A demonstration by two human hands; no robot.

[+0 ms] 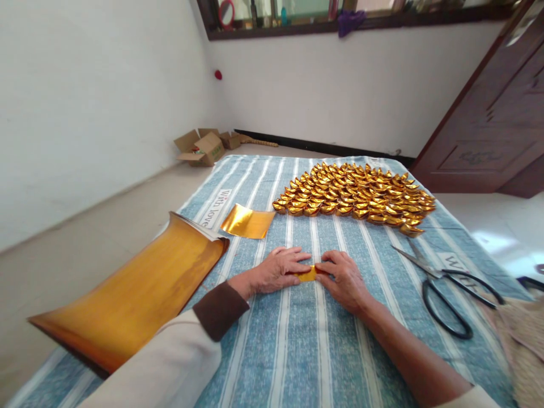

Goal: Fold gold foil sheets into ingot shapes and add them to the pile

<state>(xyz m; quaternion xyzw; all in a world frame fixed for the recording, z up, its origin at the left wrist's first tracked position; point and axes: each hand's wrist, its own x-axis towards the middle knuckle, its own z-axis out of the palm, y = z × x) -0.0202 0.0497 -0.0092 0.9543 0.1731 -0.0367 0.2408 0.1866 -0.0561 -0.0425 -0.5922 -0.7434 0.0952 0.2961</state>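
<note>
A small folded strip of gold foil paper [308, 274] lies on the striped cloth between both hands. My left hand [284, 268] has its fingers and thumb on the strip's left end, pressing it to the cloth. At the right end, my right hand [342, 280] grips it between bent fingers and thumb. Parts of the strip are hidden under the fingers. Just beyond my left hand is a loose square gold foil sheet [248, 221], slightly curled. Further off, many folded gold paper ingots [355, 192] stand in close rows.
A large stack of gold paper [140, 283] lies at the left. Black-handled scissors [436, 273] rest at the right, blades partly apart, near a beige cloth [521, 340]. A blue striped tablecloth [272, 351] covers the table. Beyond it, an open cardboard box [203, 148] sits on the floor.
</note>
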